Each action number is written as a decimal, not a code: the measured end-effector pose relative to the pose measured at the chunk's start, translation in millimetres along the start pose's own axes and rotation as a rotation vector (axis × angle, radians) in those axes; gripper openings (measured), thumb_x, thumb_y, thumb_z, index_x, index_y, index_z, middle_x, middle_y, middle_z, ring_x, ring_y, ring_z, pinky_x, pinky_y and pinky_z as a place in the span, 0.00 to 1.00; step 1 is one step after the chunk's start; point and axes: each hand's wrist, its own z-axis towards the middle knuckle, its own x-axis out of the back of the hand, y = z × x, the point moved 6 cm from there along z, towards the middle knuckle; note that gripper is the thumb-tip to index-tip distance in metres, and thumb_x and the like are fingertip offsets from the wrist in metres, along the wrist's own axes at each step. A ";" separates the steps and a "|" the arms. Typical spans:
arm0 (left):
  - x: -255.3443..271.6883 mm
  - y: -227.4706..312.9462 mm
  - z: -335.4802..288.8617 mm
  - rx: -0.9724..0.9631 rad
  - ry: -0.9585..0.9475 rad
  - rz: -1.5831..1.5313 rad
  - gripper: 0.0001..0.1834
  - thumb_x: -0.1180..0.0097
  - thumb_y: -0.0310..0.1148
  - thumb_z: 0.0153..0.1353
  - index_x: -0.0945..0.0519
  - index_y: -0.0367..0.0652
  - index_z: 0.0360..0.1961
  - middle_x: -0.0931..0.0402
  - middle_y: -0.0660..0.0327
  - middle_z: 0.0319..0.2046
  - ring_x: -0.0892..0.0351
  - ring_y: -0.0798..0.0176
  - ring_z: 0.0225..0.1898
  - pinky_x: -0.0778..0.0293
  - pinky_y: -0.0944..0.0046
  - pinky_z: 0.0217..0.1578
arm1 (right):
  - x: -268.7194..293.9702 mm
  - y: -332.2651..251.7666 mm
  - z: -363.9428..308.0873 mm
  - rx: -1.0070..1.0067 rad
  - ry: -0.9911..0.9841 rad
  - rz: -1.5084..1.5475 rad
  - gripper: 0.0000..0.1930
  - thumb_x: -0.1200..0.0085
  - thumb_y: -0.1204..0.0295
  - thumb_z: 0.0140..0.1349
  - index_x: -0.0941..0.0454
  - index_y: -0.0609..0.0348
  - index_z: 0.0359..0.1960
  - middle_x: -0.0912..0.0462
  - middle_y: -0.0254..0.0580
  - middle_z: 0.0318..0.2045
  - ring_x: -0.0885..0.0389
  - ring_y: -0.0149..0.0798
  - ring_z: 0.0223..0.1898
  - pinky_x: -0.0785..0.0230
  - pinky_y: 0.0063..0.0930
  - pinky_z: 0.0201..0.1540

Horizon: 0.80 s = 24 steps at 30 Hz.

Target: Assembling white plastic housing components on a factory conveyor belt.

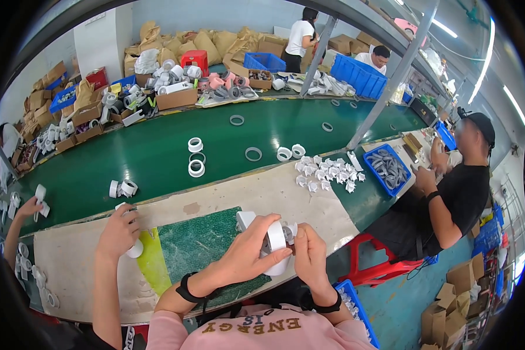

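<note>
Above the front edge of the bench, my left hand (pixel 245 251) is wrapped round a white plastic housing (pixel 276 235) with a rounded body. Fingers closed, my right hand (pixel 312 254) pinches a small pale piece (pixel 291 231) at the right side of that housing; its exact shape is partly hidden by the fingers. A dark green mat (pixel 198 239) lies on the bench under my left forearm, beside a yellow-green sheet (pixel 153 262). Farther right on the bench, several small white star-shaped plastic parts (pixel 329 170) lie in a loose pile.
A green conveyor belt (pixel 157 140) runs beyond the bench, carrying white rings (pixel 196 168) and grey rings (pixel 253 154). A co-worker's hand (pixel 121 230) grips a white part at left. At right stand a blue tray (pixel 396 191), a seated person (pixel 461 192) and a metal post (pixel 385 87).
</note>
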 end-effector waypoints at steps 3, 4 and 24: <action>0.1 0.0 0.7 -0.003 0.014 -0.019 0.33 0.38 0.39 0.53 0.39 0.37 0.56 0.32 0.50 0.43 0.27 0.55 0.39 0.29 0.62 0.38 | 1.1 5.4 -0.5 -0.034 0.003 0.022 0.10 0.62 0.73 0.67 0.31 0.66 0.30 0.30 0.42 0.19 0.32 0.31 0.21 0.38 0.25 0.25; -0.2 -0.9 1.2 0.008 0.013 -0.026 0.33 0.39 0.39 0.53 0.39 0.37 0.56 0.32 0.50 0.43 0.27 0.55 0.39 0.29 0.62 0.38 | 1.5 7.3 -0.8 -0.037 -0.002 0.012 0.10 0.62 0.73 0.66 0.30 0.66 0.31 0.30 0.42 0.19 0.33 0.31 0.21 0.38 0.26 0.25; -5.0 16.9 -9.5 -0.092 -0.082 -0.037 0.34 0.39 0.39 0.52 0.42 0.34 0.54 0.34 0.47 0.41 0.28 0.46 0.36 0.31 0.57 0.35 | 7.9 -25.4 -3.2 0.530 -0.103 -0.089 0.10 0.56 0.76 0.59 0.36 0.64 0.20 0.35 0.46 0.18 0.36 0.43 0.14 0.44 0.32 0.16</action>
